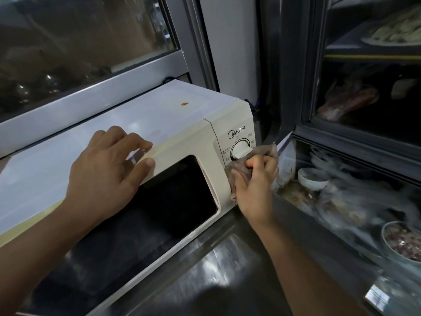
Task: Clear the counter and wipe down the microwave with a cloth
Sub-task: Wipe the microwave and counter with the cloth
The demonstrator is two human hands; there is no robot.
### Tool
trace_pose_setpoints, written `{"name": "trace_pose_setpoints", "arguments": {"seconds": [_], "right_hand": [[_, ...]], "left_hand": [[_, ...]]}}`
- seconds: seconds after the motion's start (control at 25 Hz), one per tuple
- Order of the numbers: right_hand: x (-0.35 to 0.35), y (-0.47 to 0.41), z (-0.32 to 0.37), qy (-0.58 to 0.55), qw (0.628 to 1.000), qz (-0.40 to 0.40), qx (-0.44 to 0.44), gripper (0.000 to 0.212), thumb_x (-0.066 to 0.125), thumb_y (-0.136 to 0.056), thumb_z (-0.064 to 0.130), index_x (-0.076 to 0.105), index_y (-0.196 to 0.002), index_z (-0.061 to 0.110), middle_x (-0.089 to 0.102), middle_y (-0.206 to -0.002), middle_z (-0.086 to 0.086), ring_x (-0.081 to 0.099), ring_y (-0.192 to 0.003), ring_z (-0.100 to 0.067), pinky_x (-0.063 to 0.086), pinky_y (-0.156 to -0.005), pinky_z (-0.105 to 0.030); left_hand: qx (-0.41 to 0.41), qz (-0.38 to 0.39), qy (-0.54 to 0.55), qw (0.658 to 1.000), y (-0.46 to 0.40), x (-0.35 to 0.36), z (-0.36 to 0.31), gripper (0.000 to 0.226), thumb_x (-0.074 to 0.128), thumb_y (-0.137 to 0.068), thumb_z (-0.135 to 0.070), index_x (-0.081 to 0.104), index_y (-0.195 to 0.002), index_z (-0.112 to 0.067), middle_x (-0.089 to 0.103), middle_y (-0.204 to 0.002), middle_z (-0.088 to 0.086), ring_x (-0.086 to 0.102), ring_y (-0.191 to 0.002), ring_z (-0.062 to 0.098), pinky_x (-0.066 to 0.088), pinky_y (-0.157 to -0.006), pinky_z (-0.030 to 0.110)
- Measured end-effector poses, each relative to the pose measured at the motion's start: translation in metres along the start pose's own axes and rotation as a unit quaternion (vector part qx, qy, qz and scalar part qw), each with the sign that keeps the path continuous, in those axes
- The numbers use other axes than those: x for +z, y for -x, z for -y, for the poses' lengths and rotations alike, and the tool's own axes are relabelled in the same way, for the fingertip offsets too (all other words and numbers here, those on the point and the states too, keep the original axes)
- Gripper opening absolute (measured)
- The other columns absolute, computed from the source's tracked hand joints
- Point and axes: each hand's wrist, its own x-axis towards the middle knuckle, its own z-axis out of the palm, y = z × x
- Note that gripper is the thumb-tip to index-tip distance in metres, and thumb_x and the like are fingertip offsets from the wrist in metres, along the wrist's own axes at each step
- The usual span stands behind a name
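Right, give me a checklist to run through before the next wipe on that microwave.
1. Cloth in hand: ok, the right hand grips it against the control panel.
2. Microwave steadied: ok, the left hand rests on its top front edge.
3. Door shut: ok, it sits flush.
4. Dial setting undisturbed: cannot tell, the cloth is right beneath it.
5. Top clean: not ok, a small orange spot remains.
6. Bowl beside the wiping hand out of the way: ok, apart from the cloth.
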Motion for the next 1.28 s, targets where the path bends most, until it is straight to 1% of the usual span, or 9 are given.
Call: {"name": "trace_pose_setpoints", "arguments": {"seconds": [0.16, 0.28, 0.44, 0.6, 0.72, 0.84, 0.92, 1.08, 1.28], "right_hand": [[-0.021, -0.035, -0.011, -0.079, 0.991, 0.038, 0.102, 0.022, 0.065, -0.085, 0.012, 0.044, -0.087, 0.014, 0.032, -0.112, -0.001, 0.047, -0.1, -0.012, 0.035, -0.074, 0.006], [-0.015, -0.032, -0.008, -0.06, 0.988, 0.013, 0.139, 0.019, 0.062, -0.088, 0.014, 0.043, -0.087, 0.011, 0.035, -0.112, -0.004, 0.046, -0.085, 0.002, 0.034, -0.068, 0.007], [-0.001, -0.006, -0.004, -0.037, 0.999, 0.028, 0.021, 0.026, 0.069, -0.08, 0.007, 0.044, -0.082, 0.014, 0.032, -0.11, 0.003, 0.046, -0.11, -0.021, 0.047, -0.09, -0.023], [-0.016, -0.034, -0.02, -0.073, 0.988, 0.029, 0.136, 0.02, 0.066, -0.085, 0.014, 0.046, -0.085, 0.016, 0.038, -0.107, -0.001, 0.049, -0.089, -0.009, 0.039, -0.066, 0.003], [-0.022, -0.051, -0.026, -0.08, 0.981, 0.032, 0.172, 0.016, 0.064, -0.087, 0.018, 0.049, -0.083, 0.017, 0.054, -0.093, -0.003, 0.056, -0.082, -0.016, 0.048, -0.067, -0.022], [-0.039, -0.087, -0.001, -0.131, 0.973, 0.036, 0.188, 0.018, 0.065, -0.086, 0.023, 0.049, -0.076, 0.024, 0.063, -0.088, -0.005, 0.065, -0.078, -0.021, 0.055, -0.055, -0.031], [-0.044, -0.099, 0.019, -0.106, 0.983, 0.037, 0.142, 0.024, 0.067, -0.084, 0.023, 0.046, -0.073, 0.028, 0.063, -0.095, -0.01, 0.065, -0.081, -0.022, 0.057, -0.065, -0.033], [-0.031, -0.06, 0.048, -0.028, 0.999, 0.004, 0.038, 0.029, 0.072, -0.078, 0.012, 0.045, -0.072, 0.021, 0.046, -0.105, -0.004, 0.051, -0.096, -0.018, 0.038, -0.079, -0.003], [-0.024, -0.023, 0.065, 0.081, 0.992, 0.06, -0.08, 0.016, 0.07, -0.076, 0.007, 0.054, -0.078, 0.011, 0.05, -0.109, -0.008, 0.046, -0.112, -0.026, 0.04, -0.096, -0.047]], "left_hand": [[0.002, 0.001, 0.002, 1.0, 0.0, -0.001, 0.0, 0.039, 0.04, -0.084, -0.047, 0.062, -0.108, -0.026, 0.051, -0.095, -0.004, 0.045, -0.094, 0.017, 0.034, -0.063, 0.03], [0.005, -0.004, -0.005, 1.0, 0.0, 0.0, 0.0, 0.04, 0.04, -0.084, -0.048, 0.062, -0.108, -0.026, 0.051, -0.095, -0.005, 0.046, -0.094, 0.018, 0.033, -0.062, 0.029], [0.004, -0.008, -0.003, 1.0, 0.0, 0.001, 0.0, 0.041, 0.038, -0.083, -0.05, 0.061, -0.109, -0.027, 0.051, -0.096, -0.005, 0.046, -0.094, 0.018, 0.033, -0.062, 0.029], [0.002, -0.011, 0.002, 1.0, 0.0, 0.001, 0.001, 0.044, 0.036, -0.082, -0.052, 0.062, -0.108, -0.027, 0.05, -0.095, -0.007, 0.046, -0.094, 0.017, 0.034, -0.062, 0.029], [0.001, -0.014, 0.001, 1.0, 0.0, 0.0, 0.001, 0.045, 0.035, -0.082, -0.053, 0.062, -0.107, -0.027, 0.048, -0.092, -0.01, 0.047, -0.093, 0.018, 0.036, -0.06, 0.029], [0.003, -0.013, -0.003, 1.0, 0.0, 0.0, 0.0, 0.045, 0.035, -0.082, -0.052, 0.062, -0.107, -0.026, 0.045, -0.091, -0.011, 0.047, -0.093, 0.017, 0.035, -0.06, 0.027], [0.006, -0.011, -0.003, 1.0, 0.0, 0.001, 0.0, 0.044, 0.036, -0.082, -0.051, 0.062, -0.107, -0.025, 0.044, -0.09, -0.011, 0.047, -0.091, 0.018, 0.032, -0.058, 0.026], [0.01, -0.012, -0.006, 1.0, 0.0, 0.0, 0.001, 0.046, 0.035, -0.081, -0.05, 0.062, -0.106, -0.024, 0.051, -0.091, -0.005, 0.048, -0.089, 0.019, 0.03, -0.057, 0.025], [0.003, -0.001, -0.004, 1.0, 0.0, 0.0, 0.0, 0.046, 0.036, -0.081, -0.05, 0.062, -0.108, -0.023, 0.052, -0.093, -0.003, 0.048, -0.091, 0.02, 0.031, -0.058, 0.026]]}}
